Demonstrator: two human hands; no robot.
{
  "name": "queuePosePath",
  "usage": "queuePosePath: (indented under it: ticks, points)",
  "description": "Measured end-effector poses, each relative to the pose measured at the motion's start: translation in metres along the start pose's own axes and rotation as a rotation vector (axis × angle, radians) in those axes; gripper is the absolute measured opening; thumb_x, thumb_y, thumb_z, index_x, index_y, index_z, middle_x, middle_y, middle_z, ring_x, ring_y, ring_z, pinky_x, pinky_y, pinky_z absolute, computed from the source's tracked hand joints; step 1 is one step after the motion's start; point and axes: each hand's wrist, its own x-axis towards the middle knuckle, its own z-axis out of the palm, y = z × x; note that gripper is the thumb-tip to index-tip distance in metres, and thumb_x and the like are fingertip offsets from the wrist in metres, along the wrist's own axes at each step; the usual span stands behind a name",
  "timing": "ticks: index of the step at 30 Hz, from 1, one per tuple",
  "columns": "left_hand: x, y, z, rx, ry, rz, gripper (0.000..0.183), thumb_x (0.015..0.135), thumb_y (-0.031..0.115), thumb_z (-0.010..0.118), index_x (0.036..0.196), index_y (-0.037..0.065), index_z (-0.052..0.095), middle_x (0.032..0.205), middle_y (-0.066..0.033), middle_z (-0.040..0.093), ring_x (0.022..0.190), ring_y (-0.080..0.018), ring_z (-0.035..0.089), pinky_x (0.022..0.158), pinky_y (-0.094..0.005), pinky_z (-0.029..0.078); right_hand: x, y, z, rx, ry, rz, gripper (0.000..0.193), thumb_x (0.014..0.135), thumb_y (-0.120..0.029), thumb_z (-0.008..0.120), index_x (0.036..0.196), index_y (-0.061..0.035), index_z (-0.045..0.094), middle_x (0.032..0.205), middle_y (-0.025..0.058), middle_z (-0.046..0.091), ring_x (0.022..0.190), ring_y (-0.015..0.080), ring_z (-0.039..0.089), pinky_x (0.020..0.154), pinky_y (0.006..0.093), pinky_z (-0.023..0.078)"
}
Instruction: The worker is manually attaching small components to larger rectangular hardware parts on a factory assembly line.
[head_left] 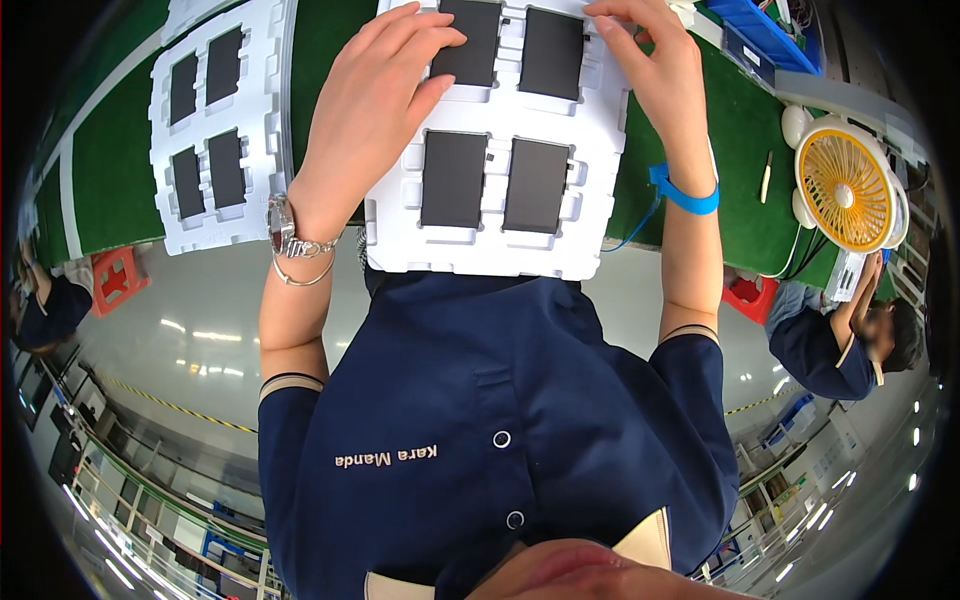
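- Your green bench [110, 170] spans the upper frame.
- Your white tray [395, 245] sits upper centre, its recesses apparently keeping panels apart.
- Your left hand [375, 95] and right hand [655, 55]: each grip spread beside the top panels.
- Four black panels [453, 180] lie flat.

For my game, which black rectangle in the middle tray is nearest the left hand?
The top left rectangle: the left hand overlaps its edge, not the others'.

You have, right of your right hand [655, 60]: blue bin [765, 35] | same side, nearer you: slim pale tool [766, 178], then yellow-and-white fan [844, 195], red stool [757, 303], co-worker [825, 352] | well left of your left hand [385, 75]: second red stool [112, 268]
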Motion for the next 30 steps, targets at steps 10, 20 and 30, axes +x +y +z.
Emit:
queuePosePath:
  ticks: [10, 20, 30]
  points:
    - [-0.019, 0.0, 0.003, -0.29, 0.103, -0.259, 0.023, 0.09, 0.018, 0.062, 0.111, 0.008, 0.062, 0.108, -0.0043, 0.065, 0.107, -0.0249, 0.059, 0.091, -0.0344, 0.046, -0.049, -0.065, 0.018, -0.057, -0.347, -0.327, 0.054, 0.068, -0.01, 0.074, 0.117, -0.0007, 0.054, 0.108, 0.0143, 0.058, 0.109, 0.0336, 0.052, 0.093, 0.0431, 0.043]
    - [-0.056, 0.017, -0.014, -1.005, 0.173, -0.649, 0.022, 0.099, 0.02, 0.052, 0.102, 0.001, 0.061, 0.088, -0.0072, 0.065, 0.084, -0.0146, 0.066, 0.071, -0.0252, 0.051, -0.066, -0.086, 0.048, -0.385, -0.204, -0.882, 0.018, 0.069, -0.008, 0.061, 0.085, 0.0005, 0.061, 0.083, 0.01, 0.061, 0.083, 0.0238, 0.063, 0.08, 0.036, 0.054]
    - [-0.044, 0.05, -0.012, -1.804, 0.103, -0.92, 0.035, 0.1, 0.028, 0.048, 0.114, -0.002, 0.059, 0.098, -0.0096, 0.066, 0.082, -0.0147, 0.065, 0.074, -0.0303, 0.055, -0.053, -0.094, 0.035, -0.244, 0.167, -0.836, 0.018, 0.07, -0.011, 0.067, 0.086, -0.0042, 0.068, 0.095, 0.0072, 0.066, 0.085, 0.023, 0.063, 0.069, 0.0331, 0.051]
